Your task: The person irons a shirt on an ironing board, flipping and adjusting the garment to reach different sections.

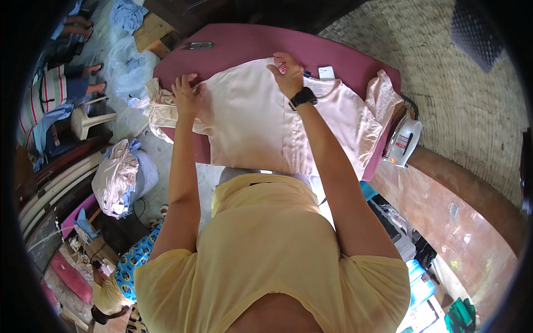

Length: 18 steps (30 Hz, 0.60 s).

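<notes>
A pale pink button-front shirt (250, 116) lies spread over a maroon padded ironing board (244, 41). My left hand (187, 97) rests at the shirt's left side beside its bunched sleeve, with the fingers apart on the cloth. At the far edge near the collar, my right hand (288, 79) has its fingers bent around the fabric, thumb and forefinger at the edge. A black watch (302, 98) is on my right wrist. The button placket runs down the shirt beside my right forearm. The other sleeve (380, 102) lies loosely folded at the board's right end.
A white iron (401, 142) stands at the board's right end. A small dark metal tool (198, 45) and a white card (326, 72) lie on the board. Piled clothes (116, 177) stand at left, with plastic-wrapped bundles (127, 64) beyond. Another person (114, 294) sits lower left.
</notes>
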Each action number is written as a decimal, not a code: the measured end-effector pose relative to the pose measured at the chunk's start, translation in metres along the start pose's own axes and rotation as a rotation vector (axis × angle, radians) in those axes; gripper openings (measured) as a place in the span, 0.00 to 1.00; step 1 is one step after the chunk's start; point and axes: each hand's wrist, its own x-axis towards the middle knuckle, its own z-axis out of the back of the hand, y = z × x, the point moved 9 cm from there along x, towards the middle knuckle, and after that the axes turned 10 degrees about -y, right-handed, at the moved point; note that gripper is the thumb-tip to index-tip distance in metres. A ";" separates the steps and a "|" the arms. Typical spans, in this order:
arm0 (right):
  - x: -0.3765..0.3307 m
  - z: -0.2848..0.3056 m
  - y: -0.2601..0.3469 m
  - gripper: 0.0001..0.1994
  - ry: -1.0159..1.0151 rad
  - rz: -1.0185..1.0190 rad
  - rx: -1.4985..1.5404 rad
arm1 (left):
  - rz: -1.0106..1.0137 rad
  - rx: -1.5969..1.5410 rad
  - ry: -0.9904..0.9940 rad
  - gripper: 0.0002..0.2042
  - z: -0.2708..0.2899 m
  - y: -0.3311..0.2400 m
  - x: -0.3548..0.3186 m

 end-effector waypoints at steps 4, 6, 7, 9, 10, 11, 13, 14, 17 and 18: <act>0.015 0.104 -0.013 0.10 -0.116 0.217 -0.348 | -0.004 0.032 0.109 0.20 -0.010 -0.050 0.010; 0.016 0.172 -0.066 0.09 -0.134 0.062 -0.289 | 0.031 0.144 0.044 0.20 -0.016 -0.074 0.015; 0.016 0.201 -0.076 0.10 -0.137 0.215 -0.464 | -0.061 -0.038 0.029 0.19 -0.026 -0.103 0.021; 0.014 0.239 -0.101 0.10 -0.017 0.108 -0.465 | -0.247 -0.331 0.066 0.17 -0.050 -0.174 0.030; 0.010 0.248 -0.112 0.12 0.017 0.059 -0.402 | -0.351 -0.446 0.122 0.16 -0.063 -0.220 0.029; 0.006 0.254 -0.120 0.13 0.051 0.011 -0.336 | -0.332 -0.595 0.272 0.16 -0.089 -0.254 0.026; 0.002 0.251 -0.113 0.13 0.142 0.092 -0.557 | -0.460 -0.676 0.423 0.19 -0.129 -0.316 0.012; 0.001 0.249 -0.107 0.13 0.185 0.132 -0.670 | -0.615 -0.615 0.423 0.21 -0.140 -0.341 0.000; -0.002 0.275 -0.112 0.15 0.168 0.099 -1.119 | -0.819 -0.242 0.624 0.26 -0.165 -0.379 -0.028; -0.004 0.288 -0.133 0.16 0.154 0.009 -1.168 | -0.806 -0.251 0.668 0.27 -0.166 -0.389 -0.027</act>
